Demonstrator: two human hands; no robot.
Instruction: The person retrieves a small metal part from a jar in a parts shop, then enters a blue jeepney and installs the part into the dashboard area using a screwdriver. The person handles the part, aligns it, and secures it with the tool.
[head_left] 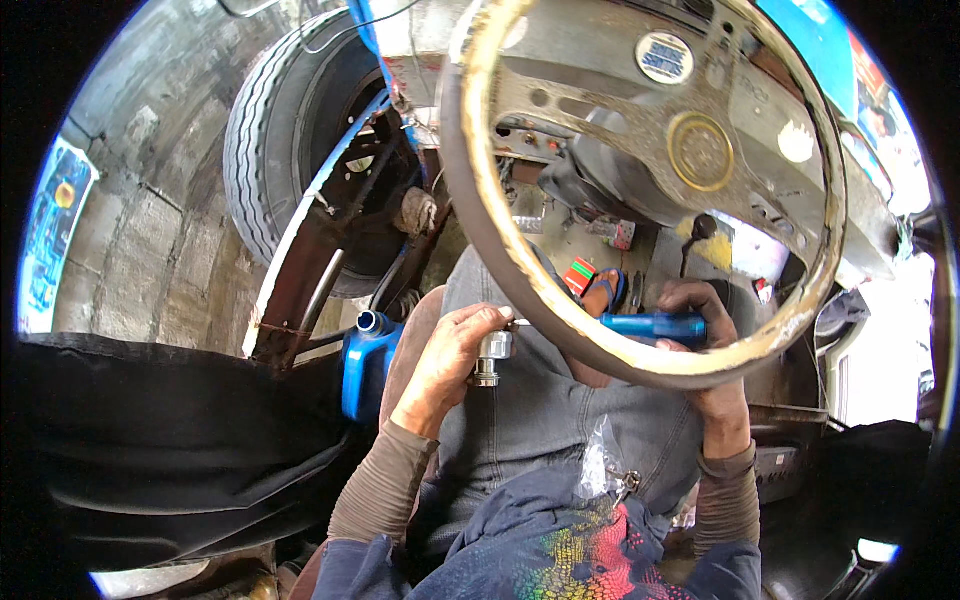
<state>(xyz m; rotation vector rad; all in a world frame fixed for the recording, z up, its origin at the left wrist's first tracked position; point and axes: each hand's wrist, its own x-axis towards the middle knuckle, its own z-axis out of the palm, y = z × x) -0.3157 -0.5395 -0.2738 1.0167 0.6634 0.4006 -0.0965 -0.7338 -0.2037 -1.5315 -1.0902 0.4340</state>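
Observation:
My left hand (448,362) is closed around a shiny silver metal fitting (492,350) with a stepped, round lower end, held above my left thigh. In my right hand (712,330), the fingers wrap round a blue-handled screwdriver (650,326) lying level and pointing left. A thin shaft runs from it toward the fitting; the steering wheel's rim (562,330) hides its middle. Whether the tip touches the fitting I cannot tell. The worn wheel stands between me and the dashboard, over my knees. On my lap rests a clear plastic bag (600,460).
Left of the seat stands a blue plastic jug (367,365) with an uncapped neck. A large tyre (290,140) leans by the rusty door frame (300,255). Ahead are a gear lever (700,230), a red and green box (579,276) and a sandalled foot (604,292).

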